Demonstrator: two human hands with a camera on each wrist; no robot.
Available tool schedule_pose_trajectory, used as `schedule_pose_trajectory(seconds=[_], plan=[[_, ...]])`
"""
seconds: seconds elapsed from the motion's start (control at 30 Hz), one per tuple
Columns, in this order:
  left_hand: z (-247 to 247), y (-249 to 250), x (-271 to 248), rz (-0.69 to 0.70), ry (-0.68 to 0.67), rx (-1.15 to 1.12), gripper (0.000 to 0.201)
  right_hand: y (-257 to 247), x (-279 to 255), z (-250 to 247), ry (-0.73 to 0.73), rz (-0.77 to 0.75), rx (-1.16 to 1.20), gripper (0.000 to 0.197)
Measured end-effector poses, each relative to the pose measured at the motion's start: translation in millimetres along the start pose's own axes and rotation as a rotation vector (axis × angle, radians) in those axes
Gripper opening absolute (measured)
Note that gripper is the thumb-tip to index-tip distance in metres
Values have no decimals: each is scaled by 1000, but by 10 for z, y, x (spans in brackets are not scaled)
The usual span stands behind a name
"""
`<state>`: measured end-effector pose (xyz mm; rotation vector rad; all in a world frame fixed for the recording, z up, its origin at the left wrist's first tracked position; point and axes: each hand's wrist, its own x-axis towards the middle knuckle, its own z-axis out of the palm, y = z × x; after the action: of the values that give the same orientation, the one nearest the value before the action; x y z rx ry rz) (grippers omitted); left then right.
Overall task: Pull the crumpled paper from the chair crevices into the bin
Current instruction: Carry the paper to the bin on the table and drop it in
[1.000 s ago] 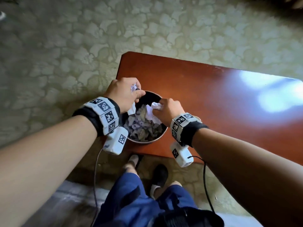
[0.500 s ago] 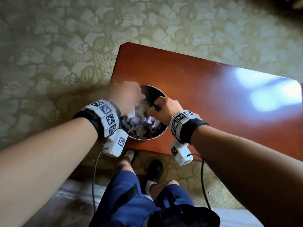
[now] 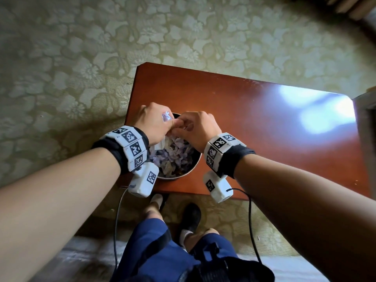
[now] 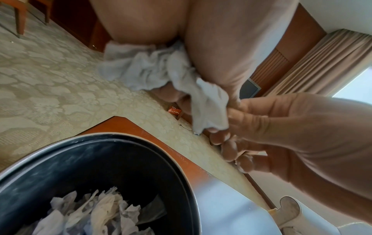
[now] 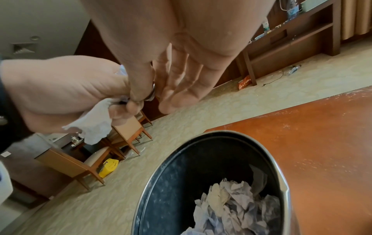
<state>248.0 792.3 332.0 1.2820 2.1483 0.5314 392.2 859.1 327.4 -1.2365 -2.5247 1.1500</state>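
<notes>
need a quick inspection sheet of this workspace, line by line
surface: glossy red-brown table, window glare at its right end
job's things: metal bin on the table's near left corner, partly full of crumpled paper; one tissue held above it
clutter: orange packet and yellow object on the carpet
hands: left hand grips the tissue; right hand pinches at it with thumb and forefinger, other fingers straight
cables: black cable hangs from the left wrist camera, another from the right
surroundings: floral carpet, wooden chairs, shelf unit, curtain
</notes>
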Motion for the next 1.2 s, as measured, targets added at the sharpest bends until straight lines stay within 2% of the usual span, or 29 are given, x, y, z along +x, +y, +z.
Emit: schedule_pose_trajectory(seconds=[0.17, 0.4, 0.5, 0.6, 0.77, 0.9, 0.97, 1.2], plan=[[-51, 132, 82, 36, -90, -35, 32, 81, 12, -136, 21, -13, -25, 9], [100, 223, 173, 50, -126, -41, 41, 257, 23, -200, 63, -6, -42, 14], [189, 126, 159, 22, -122, 4, 43, 347, 37, -185, 32, 47, -86, 28], [300, -60, 137, -20, -121, 91, 45, 456, 20, -175, 41, 82, -90, 27], [447, -225, 113, -25, -240, 88, 41, 541, -1, -158, 57, 138, -84, 28], [480, -262, 148, -3, -123, 63, 26, 559, -2, -166, 47, 183, -73, 27], [430, -189, 195, 22, -119, 70, 19, 547, 11, -172, 37, 214, -66, 27], [332, 292, 510, 205, -319, -3, 14, 417, 90, -358, 59, 278, -41, 20]])
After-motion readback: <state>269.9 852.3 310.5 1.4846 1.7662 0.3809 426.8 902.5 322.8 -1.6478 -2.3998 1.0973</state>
